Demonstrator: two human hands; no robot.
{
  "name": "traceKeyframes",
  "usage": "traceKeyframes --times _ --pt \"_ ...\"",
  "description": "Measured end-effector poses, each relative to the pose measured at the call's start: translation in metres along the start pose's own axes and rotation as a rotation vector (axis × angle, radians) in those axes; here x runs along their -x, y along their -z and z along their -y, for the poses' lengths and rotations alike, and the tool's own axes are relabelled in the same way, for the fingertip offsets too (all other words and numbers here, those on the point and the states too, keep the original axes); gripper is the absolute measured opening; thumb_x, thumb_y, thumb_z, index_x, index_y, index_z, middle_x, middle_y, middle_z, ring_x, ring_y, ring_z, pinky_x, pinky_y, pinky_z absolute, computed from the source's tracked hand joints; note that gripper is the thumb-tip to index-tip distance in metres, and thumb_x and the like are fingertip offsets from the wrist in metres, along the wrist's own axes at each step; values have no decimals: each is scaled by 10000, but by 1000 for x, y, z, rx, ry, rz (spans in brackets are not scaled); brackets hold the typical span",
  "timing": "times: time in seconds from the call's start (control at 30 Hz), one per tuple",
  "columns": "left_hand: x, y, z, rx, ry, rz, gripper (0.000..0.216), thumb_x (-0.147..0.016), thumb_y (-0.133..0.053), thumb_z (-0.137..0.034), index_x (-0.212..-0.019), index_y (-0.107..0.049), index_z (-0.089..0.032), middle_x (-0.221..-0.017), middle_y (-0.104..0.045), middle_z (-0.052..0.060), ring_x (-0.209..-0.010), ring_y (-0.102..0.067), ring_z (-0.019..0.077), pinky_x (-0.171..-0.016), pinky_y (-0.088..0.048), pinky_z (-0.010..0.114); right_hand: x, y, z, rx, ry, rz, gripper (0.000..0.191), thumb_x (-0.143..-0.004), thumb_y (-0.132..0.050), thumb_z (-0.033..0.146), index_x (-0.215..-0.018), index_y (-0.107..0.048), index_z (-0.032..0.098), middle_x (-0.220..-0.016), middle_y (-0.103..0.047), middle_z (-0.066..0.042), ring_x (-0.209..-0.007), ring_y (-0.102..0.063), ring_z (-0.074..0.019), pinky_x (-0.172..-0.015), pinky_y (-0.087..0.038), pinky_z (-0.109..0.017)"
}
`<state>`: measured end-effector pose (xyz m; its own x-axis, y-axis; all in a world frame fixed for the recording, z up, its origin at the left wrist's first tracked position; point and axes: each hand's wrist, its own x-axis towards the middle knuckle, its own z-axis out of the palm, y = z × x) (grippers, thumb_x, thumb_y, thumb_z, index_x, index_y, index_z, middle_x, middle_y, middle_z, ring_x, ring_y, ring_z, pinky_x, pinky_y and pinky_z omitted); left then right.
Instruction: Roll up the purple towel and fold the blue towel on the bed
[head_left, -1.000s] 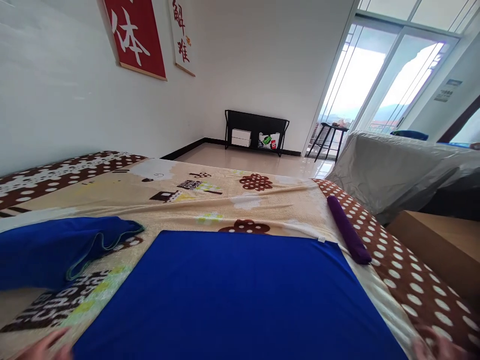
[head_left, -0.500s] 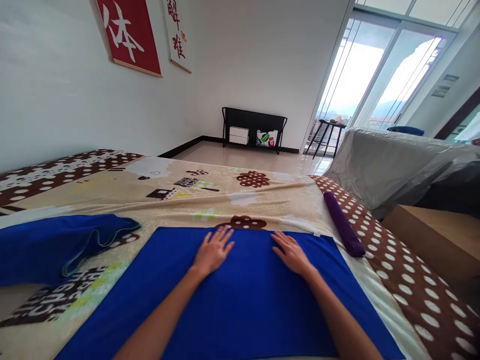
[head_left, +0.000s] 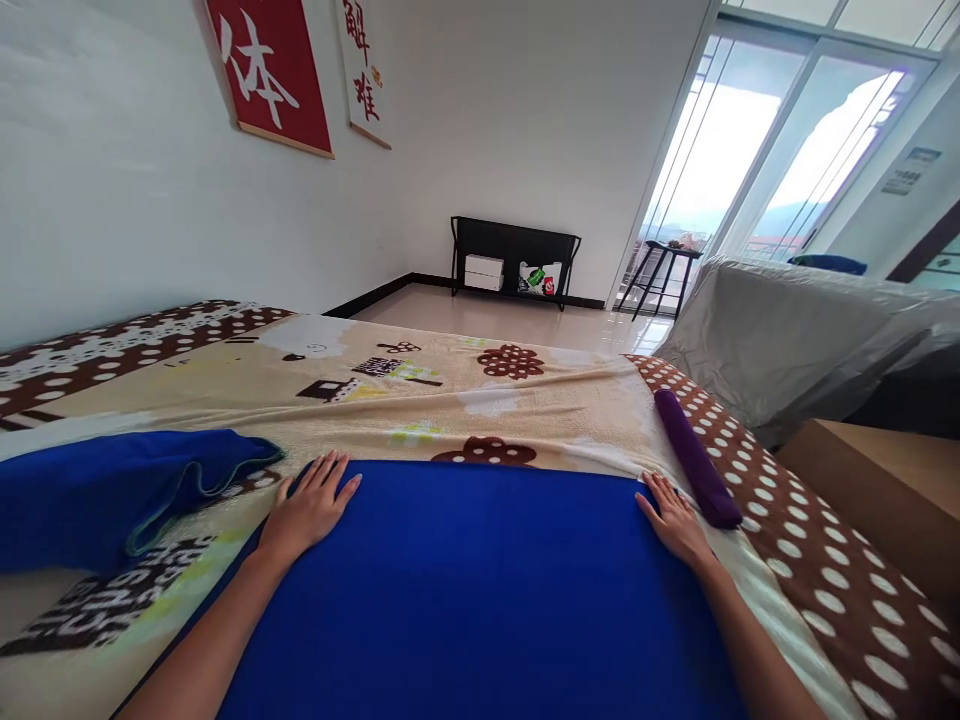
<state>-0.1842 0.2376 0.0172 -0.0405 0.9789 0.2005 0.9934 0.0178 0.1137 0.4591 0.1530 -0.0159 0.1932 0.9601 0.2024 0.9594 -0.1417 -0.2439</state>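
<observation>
A blue cloth (head_left: 480, 580) lies spread flat on the patterned blanket in front of me. My left hand (head_left: 307, 505) rests palm down on its far left corner, fingers outstretched. At the far right corner my right hand (head_left: 675, 515) lies flat too, its fingers slightly apart. Neither hand grips anything. Just beyond my right hand is a rolled purple cloth (head_left: 696, 458). To the left of my left hand lies a second blue cloth (head_left: 142, 490), crumpled, with a green stitched edge.
The beige blanket (head_left: 555, 400) with brown dotted borders covers the bed. A cardboard box (head_left: 877, 480) and a plastic-covered piece of furniture (head_left: 795, 340) stand on the right. Against the far wall is a black rack (head_left: 514, 245), with a black stool (head_left: 664, 270) by the glass door.
My hands have slid apart along the far edge of the blue cloth, the left one leftward and the right one rightward, out to the corners.
</observation>
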Motion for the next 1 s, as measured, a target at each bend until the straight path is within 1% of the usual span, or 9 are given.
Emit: traceKeyframes --times 0.13,0.27,0.37,0.47,0.53,0.6,0.7,0.8,1.0 --pt "16 16 -69 8 -51 -78 614 -990 -214 -377 -1509 -350 -77 -1613 -243 225 -1509 -146 404 -1129 29 731 6 5 65 -32 69 -69 638 -1012 -240 471 -1518 -340 95 -1607 -263 -178 -1518 -156 -306 -1222 -110 -570" --pt "34 4 -194 94 -404 30 512 -999 -401 -367 -1495 -386 -240 -1588 -372 92 -1465 -322 254 -1204 -210 518 9 -18 189 -114 390 27 497 -1021 -400 419 -1465 -429 198 -1541 -420 -113 -1434 -374 -248 -1187 -273 -521" --pt "37 -10 -242 146 -544 95 550 -951 -546 -465 -1435 -454 -219 -1540 -426 109 -1390 -426 293 -1163 -286 579 7 -31 233 -154 530 103 507 -980 -519 453 -1432 -466 229 -1493 -477 -95 -1354 -474 -252 -1139 -346 -544" --pt "28 -12 -203 155 -523 128 552 -976 -467 -501 -1472 -414 -264 -1572 -397 81 -1432 -381 263 -1188 -254 537 3 -21 185 -148 487 123 534 -992 -467 499 -1456 -447 238 -1522 -450 -90 -1407 -416 -249 -1171 -302 -537" --pt "18 -6 -142 132 -418 131 540 -1002 -352 -504 -1508 -356 -317 -1596 -367 37 -1476 -313 216 -1210 -208 481 4 -5 120 -122 372 108 565 -1011 -359 536 -1486 -419 235 -1546 -422 -85 -1454 -347 -229 -1204 -257 -500" --pt "9 0 -75 94 -261 118 577 -993 -309 -498 -1516 -357 -260 -1598 -354 70 -1487 -291 250 -1199 -191 535 6 8 53 -91 247 89 613 -1011 -277 554 -1495 -411 203 -1549 -411 -99 -1467 -324 -236 -1211 -246 -498" --pt "1 1 -6 43 -63 58 650 -974 -264 -493 -1539 -307 -173 -1621 -280 126 -1501 -245 311 -1184 -142 606 8 13 -11 -58 125 62 636 -999 -236 559 -1516 -377 215 -1580 -357 -69 -1487 -276 -220 -1215 -250 -466" --pt "-2 -6 14 19 -1 26 690 -958 -245 -541 -1550 -279 -188 -1631 -263 104 -1509 -223 303 -1193 -137 590 6 3 -28 -33 65 32 630 -990 -250 568 -1537 -327 265 -1600 -322 -19 -1498 -244 -198 -1224 -234 -441" --pt "3 0 -5 3 30 -70 703 -964 -196 -550 -1543 -301 -165 -1632 -247 141 -1511 -215 303 -1197 -91 607 5 -7 -15 9 -11 -70 739 -973 -215 615 -1541 -310 152 -1595 -324 -101 -1498 -248 -238 -1230 -201 -475"
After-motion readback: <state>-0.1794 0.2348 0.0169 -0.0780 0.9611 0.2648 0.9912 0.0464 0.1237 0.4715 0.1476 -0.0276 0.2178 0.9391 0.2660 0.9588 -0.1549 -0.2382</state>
